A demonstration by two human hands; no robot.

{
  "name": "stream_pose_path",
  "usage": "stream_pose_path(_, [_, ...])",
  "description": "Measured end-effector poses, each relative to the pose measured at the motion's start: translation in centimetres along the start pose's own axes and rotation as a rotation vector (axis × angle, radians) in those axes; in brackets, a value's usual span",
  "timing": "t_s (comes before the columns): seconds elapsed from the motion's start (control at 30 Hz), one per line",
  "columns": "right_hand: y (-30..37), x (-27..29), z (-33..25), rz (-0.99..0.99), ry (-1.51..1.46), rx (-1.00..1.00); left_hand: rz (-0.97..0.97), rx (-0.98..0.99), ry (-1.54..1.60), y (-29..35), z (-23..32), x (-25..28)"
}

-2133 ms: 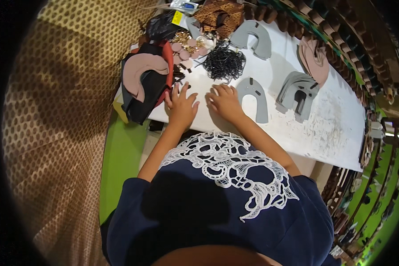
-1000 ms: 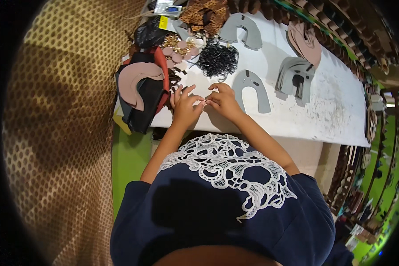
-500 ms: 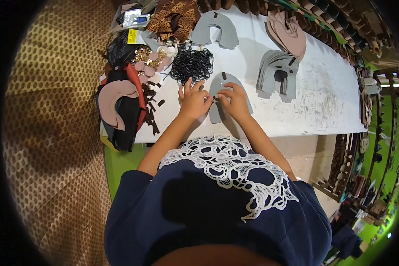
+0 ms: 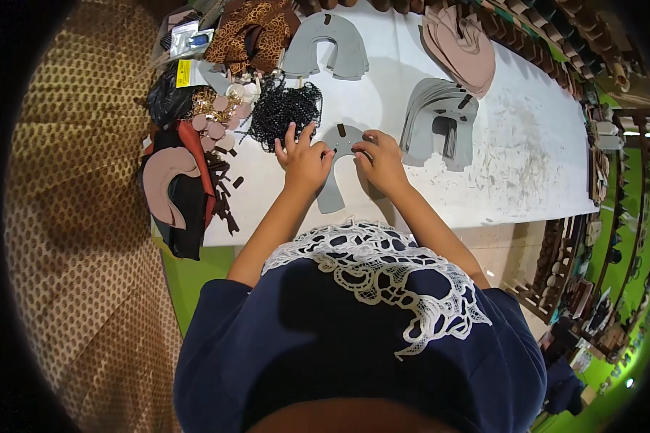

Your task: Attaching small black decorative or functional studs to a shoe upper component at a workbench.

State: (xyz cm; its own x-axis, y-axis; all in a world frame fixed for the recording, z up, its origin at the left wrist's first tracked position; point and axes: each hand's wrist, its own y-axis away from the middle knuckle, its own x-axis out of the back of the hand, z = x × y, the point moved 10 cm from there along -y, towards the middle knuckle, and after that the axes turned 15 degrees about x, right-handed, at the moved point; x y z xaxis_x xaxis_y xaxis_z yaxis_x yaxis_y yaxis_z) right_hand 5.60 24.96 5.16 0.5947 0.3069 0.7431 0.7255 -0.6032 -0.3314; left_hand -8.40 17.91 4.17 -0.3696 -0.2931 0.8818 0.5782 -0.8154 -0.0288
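- One white table [image 4: 534, 159] carries the work; dark scuffs mark its right half.
- A patterned cloth [image 4: 87, 180] hangs along the left; loaded racks [image 4: 628, 238] line the right side.
- The gray U-shaped piece [image 4: 347, 143] lies flat near the table's front edge, between both hands, its legs toward the person.
- Left hand [image 4: 307, 166]: fingers bent, thumb tip at the piece's left side; cannot tell whether anything is pinched.
- Right hand [image 4: 383, 162]: fingertips bent onto the piece's right side; grip on it cannot be confirmed.
- A tangle of black cords [image 4: 285, 108] sits just beyond the left fingers, limiting reach there.
- Dark strips [image 4: 224, 195] lie left, near the front edge.
- A gray stack [image 4: 419, 123] stands near the right hand; past it, scuffed white surface extends to the right edge, offering the widest room for moving.
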Motion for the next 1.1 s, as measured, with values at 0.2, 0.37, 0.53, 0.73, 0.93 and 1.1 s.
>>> stream_pose_path(0.2, [-1.1,-0.2,0.3,-0.025,0.059,0.010,0.032,0.048,-0.017,0.2,0.2,-0.1])
stream_pose_path(0.37, [-1.8,-1.2,0.7,-0.050,0.189,0.019,0.104,0.047,0.018,0.8,-0.2,0.0])
stream_pose_path(0.53, [-2.4,-1.3,1.5,-0.045,0.160,0.004,0.078,0.062,0.008,0.6,0.0,0.0])
stream_pose_path(0.73, [-3.8,-3.1,2.9,-0.247,0.040,-0.026,0.153,-0.070,-0.048,1.4,0.8,0.1])
stream_pose_path(0.93, [-4.3,-5.0,3.1,-0.520,-0.018,-0.072,0.158,-0.166,-0.093,2.0,1.0,0.4])
stream_pose_path(1.1, [-4.5,-5.7,3.0,-0.531,0.092,-0.178,0.142,-0.215,-0.082,2.6,1.1,0.8])
